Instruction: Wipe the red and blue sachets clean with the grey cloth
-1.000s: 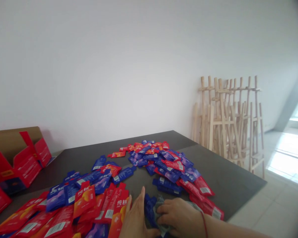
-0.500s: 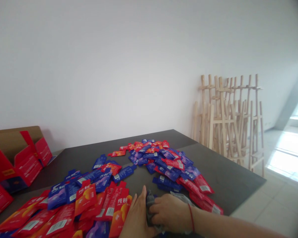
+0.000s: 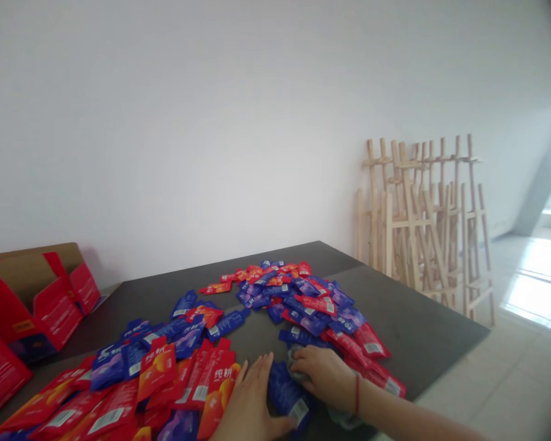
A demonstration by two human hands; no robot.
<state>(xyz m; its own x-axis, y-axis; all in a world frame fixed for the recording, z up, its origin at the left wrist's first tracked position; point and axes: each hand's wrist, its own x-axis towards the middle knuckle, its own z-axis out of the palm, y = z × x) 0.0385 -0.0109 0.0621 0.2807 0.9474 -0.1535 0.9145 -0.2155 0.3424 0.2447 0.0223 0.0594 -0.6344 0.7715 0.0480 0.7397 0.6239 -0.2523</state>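
A blue pouch [image 3: 285,392] lies on the dark table between my hands, its barcode end toward me. My left hand [image 3: 252,398] rests at its left with the fingers stretched out flat and the thumb at the pouch's lower edge. Closed around a crumpled grey-green cloth [image 3: 297,361], my right hand [image 3: 325,375] is at the pouch's upper right. More of the cloth hangs out below the right wrist. Red pouches [image 3: 220,386] lie against the left side of my left hand.
Red and blue pouches [image 3: 310,306] form a loose heap beyond my hands and down the right. Another pile [image 3: 112,404] covers the left front. Opened red cardboard boxes [image 3: 57,306] stand at far left. The table [image 3: 417,331] ends at right, with wooden easels [image 3: 408,226] beyond.
My right hand with the cloth has moved slightly right and away from my left hand, uncovering the blue pouch between them. My left hand has shifted a little left and lower.
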